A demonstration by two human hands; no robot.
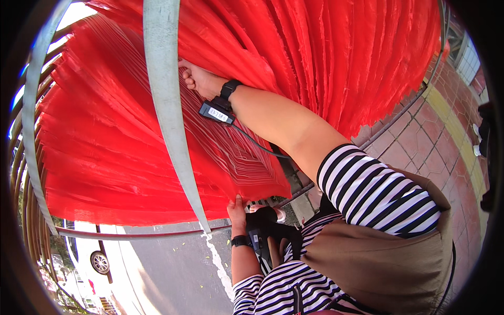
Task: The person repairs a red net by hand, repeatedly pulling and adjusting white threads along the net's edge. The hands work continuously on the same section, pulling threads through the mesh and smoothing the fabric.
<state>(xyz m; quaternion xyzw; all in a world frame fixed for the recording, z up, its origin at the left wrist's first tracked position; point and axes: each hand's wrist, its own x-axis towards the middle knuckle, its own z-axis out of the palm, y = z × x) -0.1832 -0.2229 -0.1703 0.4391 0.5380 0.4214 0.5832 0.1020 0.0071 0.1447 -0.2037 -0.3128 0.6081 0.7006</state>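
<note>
A large sheet of red cloth (121,157) in many thin pleated layers spreads across the upper view, with pale lines along the folds in its middle. My left hand (237,212) pinches its near lower edge, thumb on top. Farther up, my right hand (197,80) reaches across the cloth, its fingers curled closed at the folds beside a flat grey metal bar (165,89). Another thick bunch of red pleats (325,58) hangs above and right of my right forearm. Each wrist wears a black strap; the right one carries a small box (216,113) with a cable.
A thin metal rail (142,236) runs below the cloth, and curved bars (31,131) stand at the left. Beyond the rail lies a grey road with a white vehicle (86,249). Red paving (415,136) with a yellow strip is on the right; a dark-clothed figure (488,152) shows at the far right edge.
</note>
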